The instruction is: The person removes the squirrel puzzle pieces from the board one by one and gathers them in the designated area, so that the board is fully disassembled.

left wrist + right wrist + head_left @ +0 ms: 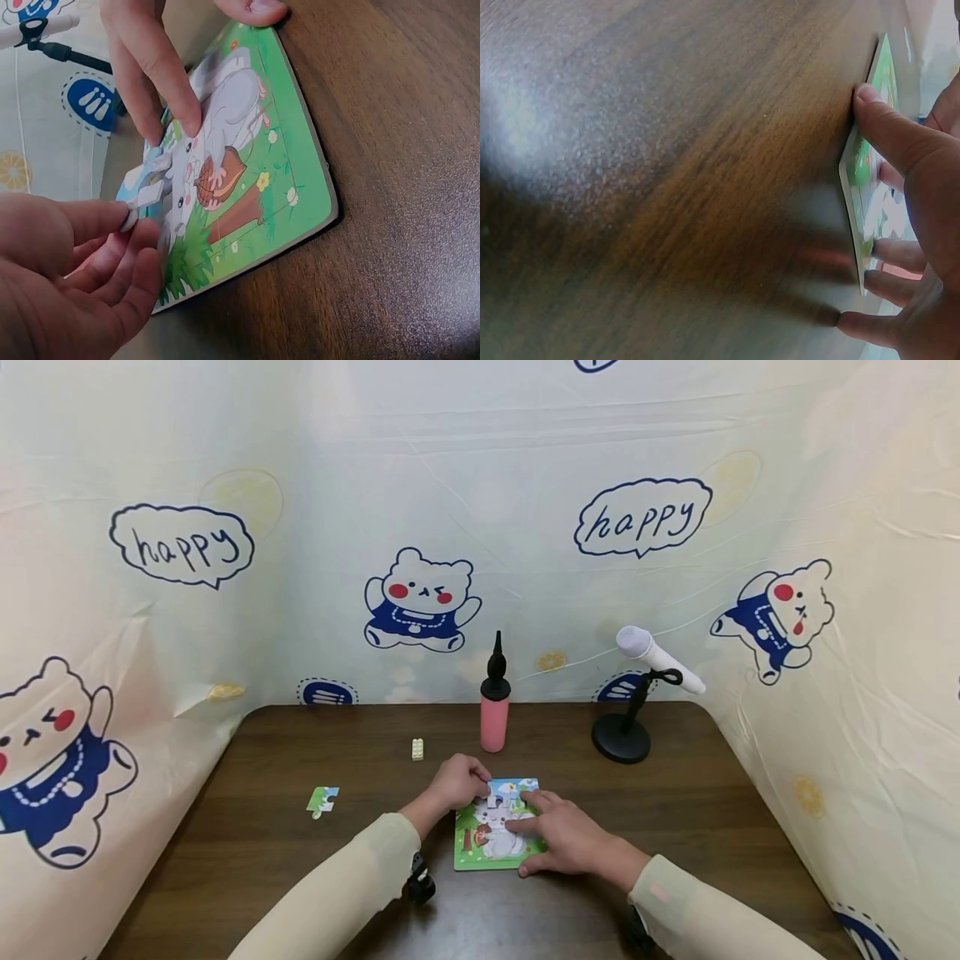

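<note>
A puzzle board (487, 853) with a green border and a grey animal holding an acorn lies flat on the table. My left hand (459, 782) is at its upper left; in the left wrist view its thumb and fingertips pinch a small puzzle piece (151, 193), tilted at the board's surface. My right hand (567, 837) spreads over the board's right side, fingertips resting on the picture and thumb (881, 120) at the edge. The part of the picture beneath the right fingers is hidden.
A loose puzzle piece group (322, 801) lies on the left of the table (270, 877). Behind the board are a cream block (417, 749) and a pink pump (493, 723). A white microphone on a black stand (621, 739) stands at the back right.
</note>
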`<action>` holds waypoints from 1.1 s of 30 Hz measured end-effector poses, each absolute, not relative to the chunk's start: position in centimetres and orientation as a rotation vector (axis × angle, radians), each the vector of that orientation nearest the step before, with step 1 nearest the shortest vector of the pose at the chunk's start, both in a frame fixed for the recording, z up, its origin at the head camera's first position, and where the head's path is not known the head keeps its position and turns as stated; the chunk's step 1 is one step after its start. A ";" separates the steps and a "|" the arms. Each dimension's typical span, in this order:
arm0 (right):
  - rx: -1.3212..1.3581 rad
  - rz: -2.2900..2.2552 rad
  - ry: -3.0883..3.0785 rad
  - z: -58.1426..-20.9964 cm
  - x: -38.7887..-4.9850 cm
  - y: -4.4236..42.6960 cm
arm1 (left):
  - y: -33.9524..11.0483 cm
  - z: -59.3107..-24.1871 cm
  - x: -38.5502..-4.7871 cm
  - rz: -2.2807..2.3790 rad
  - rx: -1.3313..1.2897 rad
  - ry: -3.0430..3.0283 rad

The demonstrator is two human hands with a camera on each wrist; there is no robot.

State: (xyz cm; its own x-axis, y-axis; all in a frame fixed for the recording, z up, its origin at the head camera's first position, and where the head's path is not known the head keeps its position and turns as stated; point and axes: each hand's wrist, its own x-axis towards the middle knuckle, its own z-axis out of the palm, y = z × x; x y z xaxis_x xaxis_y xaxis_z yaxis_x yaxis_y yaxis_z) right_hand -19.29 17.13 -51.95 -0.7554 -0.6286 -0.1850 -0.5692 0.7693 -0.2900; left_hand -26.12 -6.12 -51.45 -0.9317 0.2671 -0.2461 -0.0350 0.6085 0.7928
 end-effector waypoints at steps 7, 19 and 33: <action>-0.949 -0.295 2.690 -52.1 -19.5 16.9 | -7.6 -50.8 -26.2 1.460 0.139 2.330; -0.919 -0.315 2.689 -52.2 -19.4 17.1 | -15.0 -49.4 -25.8 1.549 0.027 2.316; -0.925 -0.320 2.687 -52.0 -19.4 16.9 | -25.6 -48.9 -25.6 1.255 -0.101 2.470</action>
